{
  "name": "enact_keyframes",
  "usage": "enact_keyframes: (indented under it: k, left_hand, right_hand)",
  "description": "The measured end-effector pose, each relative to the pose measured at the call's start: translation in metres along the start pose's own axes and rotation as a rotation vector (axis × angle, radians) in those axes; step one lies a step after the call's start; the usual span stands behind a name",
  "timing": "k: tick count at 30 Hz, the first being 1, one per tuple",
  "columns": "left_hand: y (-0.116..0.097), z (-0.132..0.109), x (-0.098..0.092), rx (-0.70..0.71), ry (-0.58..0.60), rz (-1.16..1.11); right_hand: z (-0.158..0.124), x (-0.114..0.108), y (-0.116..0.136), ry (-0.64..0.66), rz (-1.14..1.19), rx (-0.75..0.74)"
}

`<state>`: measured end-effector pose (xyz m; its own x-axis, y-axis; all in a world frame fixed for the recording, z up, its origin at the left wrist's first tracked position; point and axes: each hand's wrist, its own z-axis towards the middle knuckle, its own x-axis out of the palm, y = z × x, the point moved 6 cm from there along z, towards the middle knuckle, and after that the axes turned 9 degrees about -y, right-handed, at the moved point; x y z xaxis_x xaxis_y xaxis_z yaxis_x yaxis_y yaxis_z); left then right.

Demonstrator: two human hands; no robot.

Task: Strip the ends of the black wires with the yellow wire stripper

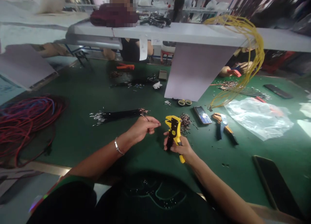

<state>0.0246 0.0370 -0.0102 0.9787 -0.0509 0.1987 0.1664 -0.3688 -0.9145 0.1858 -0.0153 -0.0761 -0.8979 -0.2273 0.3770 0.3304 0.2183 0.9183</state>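
Observation:
Pinched between the fingertips of my left hand (pixel 144 127) is a thin dark wire (pixel 162 122), its end pointing at the jaws of a wire stripper. My right hand (pixel 182 148) grips that yellow and black wire stripper (pixel 174 127) by its handles, jaws turned left toward the wire. Whether the wire touches the jaws I cannot tell. Behind my left hand lies a bundle of black wires (pixel 119 114) with pale metal tips at its left end and coppery ends at its right. Just right of the stripper's head is a pile of small wire scraps (pixel 186 122).
Red and blue wire coils (pixel 26 123) lie at left. Right are a keypad phone (pixel 202 115), a blue-orange hand tool (pixel 223 127), a plastic bag (pixel 262 117) and a black smartphone (pixel 274 182). A white shelf (pixel 150 34) with an upright panel (pixel 191 72) stands ahead; co-workers sit beyond.

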Motion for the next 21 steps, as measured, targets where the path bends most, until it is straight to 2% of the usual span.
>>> enact_keyframes:
  k: [9, 15, 21]
  left_hand:
    - [0.015, -0.005, 0.006, -0.063, -0.058, 0.0]
    - [0.014, -0.013, 0.016, -0.034, 0.001, 0.038]
    - [0.016, -0.023, 0.025, -0.016, 0.054, 0.093]
  right_hand:
    - [-0.004, -0.001, 0.007, -0.079, -0.034, -0.04]
    - [-0.006, 0.002, 0.008, -0.074, -0.111, -0.022]
    - [-0.01, 0.008, 0.013, -0.006, -0.21, -0.017]
